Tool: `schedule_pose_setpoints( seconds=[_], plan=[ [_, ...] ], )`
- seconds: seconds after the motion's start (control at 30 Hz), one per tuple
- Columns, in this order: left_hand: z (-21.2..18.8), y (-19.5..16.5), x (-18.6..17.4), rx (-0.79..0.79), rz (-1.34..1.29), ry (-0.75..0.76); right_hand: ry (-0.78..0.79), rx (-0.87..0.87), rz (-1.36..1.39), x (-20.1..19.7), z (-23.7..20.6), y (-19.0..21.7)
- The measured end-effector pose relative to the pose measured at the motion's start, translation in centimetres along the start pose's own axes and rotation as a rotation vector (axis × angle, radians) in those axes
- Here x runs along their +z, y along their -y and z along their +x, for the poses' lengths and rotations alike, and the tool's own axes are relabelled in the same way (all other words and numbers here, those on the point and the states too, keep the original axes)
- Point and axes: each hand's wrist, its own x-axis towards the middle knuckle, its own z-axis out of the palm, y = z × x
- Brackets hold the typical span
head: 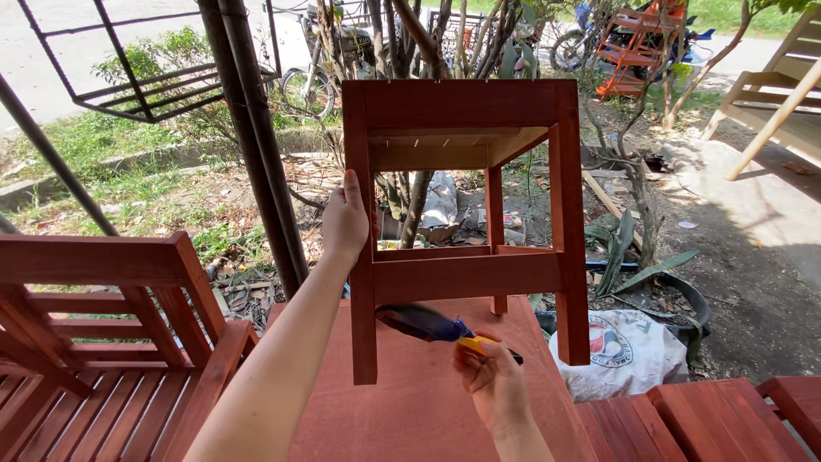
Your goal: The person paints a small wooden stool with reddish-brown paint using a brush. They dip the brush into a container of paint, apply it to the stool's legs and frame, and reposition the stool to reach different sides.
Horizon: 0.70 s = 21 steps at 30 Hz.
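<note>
A red-brown stained wooden stool lies tipped on its side on a reddish board, legs pointing toward me. My left hand grips the stool's left front leg near the middle. My right hand is closed on a paintbrush with a yellow and blue handle. Its dark wet bristles touch the underside of the lower front rail.
A red slatted bench stands at the left, more red planks at the lower right. A white printed sack lies right of the board. Dark poles, shrubs, bare-wood frames and bicycles are beyond.
</note>
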Motion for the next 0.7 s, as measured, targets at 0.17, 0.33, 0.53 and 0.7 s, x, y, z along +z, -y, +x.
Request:
schedule_pose_setpoints(
  seconds=[0.17, 0.33, 0.53, 0.7],
  plan=[
    [-1.5, -1.9, -1.1, -0.019, 0.023, -0.005, -0.108, 0.021, 0.016, 1.5, -0.6, 0.1],
    [-2.2, -3.6, -2.3, -0.023, -0.001, -0.005, -0.149, 0.047, -0.092, 2.6, -0.7, 0.3],
    [-2.0, -5.0, -2.7, -0.014, -0.027, 0.001, -0.176, 0.057, -0.279, 0.1, -3.1, -1.7],
    [-2.6, -6.1, -3.6, -0.011, -0.013, 0.004, -0.268, 0.031, -0.285, -1.3, -4.8, 0.4]
  ],
)
